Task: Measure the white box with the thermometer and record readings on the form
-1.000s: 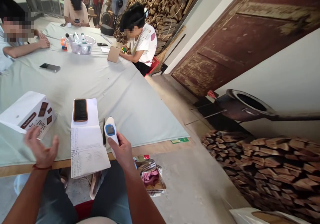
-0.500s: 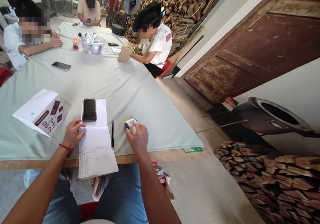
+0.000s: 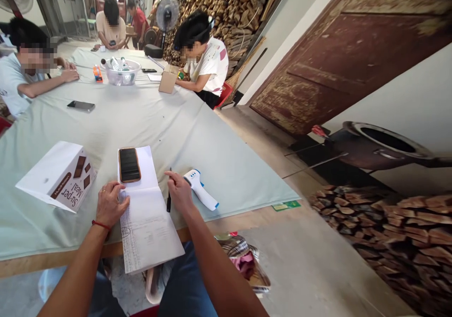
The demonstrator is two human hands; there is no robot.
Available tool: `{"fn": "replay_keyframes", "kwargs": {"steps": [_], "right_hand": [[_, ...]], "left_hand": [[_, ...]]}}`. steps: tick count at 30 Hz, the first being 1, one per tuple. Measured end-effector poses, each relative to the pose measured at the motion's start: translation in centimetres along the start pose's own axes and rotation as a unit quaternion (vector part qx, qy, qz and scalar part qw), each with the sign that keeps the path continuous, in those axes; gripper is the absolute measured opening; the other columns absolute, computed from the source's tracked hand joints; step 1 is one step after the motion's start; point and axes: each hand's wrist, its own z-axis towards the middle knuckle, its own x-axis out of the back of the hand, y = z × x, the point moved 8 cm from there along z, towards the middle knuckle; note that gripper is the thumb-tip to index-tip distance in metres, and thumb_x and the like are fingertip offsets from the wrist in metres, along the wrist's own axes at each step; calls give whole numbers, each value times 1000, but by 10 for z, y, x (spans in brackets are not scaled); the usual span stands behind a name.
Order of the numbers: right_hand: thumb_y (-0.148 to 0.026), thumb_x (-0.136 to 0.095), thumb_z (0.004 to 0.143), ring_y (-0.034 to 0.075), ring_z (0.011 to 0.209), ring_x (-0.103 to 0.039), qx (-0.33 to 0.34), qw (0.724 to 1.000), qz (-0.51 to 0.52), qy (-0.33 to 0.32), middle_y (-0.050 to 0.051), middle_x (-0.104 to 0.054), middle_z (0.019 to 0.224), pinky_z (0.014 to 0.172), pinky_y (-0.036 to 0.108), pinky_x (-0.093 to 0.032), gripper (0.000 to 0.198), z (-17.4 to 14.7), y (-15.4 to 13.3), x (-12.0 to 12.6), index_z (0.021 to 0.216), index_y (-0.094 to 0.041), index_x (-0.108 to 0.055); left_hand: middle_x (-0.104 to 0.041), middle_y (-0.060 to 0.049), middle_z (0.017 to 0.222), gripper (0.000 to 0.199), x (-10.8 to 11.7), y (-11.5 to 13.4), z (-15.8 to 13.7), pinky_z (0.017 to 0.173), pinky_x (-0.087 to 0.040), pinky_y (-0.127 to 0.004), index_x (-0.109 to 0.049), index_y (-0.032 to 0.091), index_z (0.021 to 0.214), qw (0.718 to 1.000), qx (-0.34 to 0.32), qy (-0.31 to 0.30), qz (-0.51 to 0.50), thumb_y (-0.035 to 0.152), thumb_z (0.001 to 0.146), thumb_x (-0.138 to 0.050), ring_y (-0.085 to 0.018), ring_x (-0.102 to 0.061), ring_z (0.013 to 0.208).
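First, a notebook (image 3: 150,227) is touched by the left hand (image 3: 109,206), fingers parted, nothing visibly gripped. Beside it on the counter (image 3: 243,180), a pen (image 3: 168,204) is partly covered by the right hand (image 3: 181,195), fingers half-curled; whether it is gripped cannot be told. Likely, it is best pinched clear of the thermometer (image 3: 204,193) at right.

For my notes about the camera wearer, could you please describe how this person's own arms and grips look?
The left forearm and right forearm show no sleeves. The left grip is ungloved, with what seems a small ring on one finger and a thin red bracelet at the wrist. The right grip is ungloved too, with no ring or bracelet visible.
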Motion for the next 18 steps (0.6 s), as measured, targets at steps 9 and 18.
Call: {"fn": "replay_keyframes", "kwargs": {"steps": [9, 18], "right_hand": [[-51, -57, 84, 13, 63, -47, 2, 954, 299, -17, -2, -50, 69, 63, 26, -44, 30, -22, -34, -32, 89, -21, -60], [-37, -54, 66, 15, 64, -57, -2, 958, 268, -102, 0, -64, 69, 65, 29, -48, 23, -25, -46, -79, 76, -21, -67]], "left_hand": [[-64, -6, 115, 19, -3, 5, 0, 104, -39, -46, -63, 24, 96, 999, -14, -24, -24, 24, 77, -64, -25, -58, 109], [-63, -6, 116, 21, -4, 6, -1, 103, -40, -44, -65, 24, 98, 999, -18, -31, -22, 26, 77, -65, -25, -56, 110]]}}
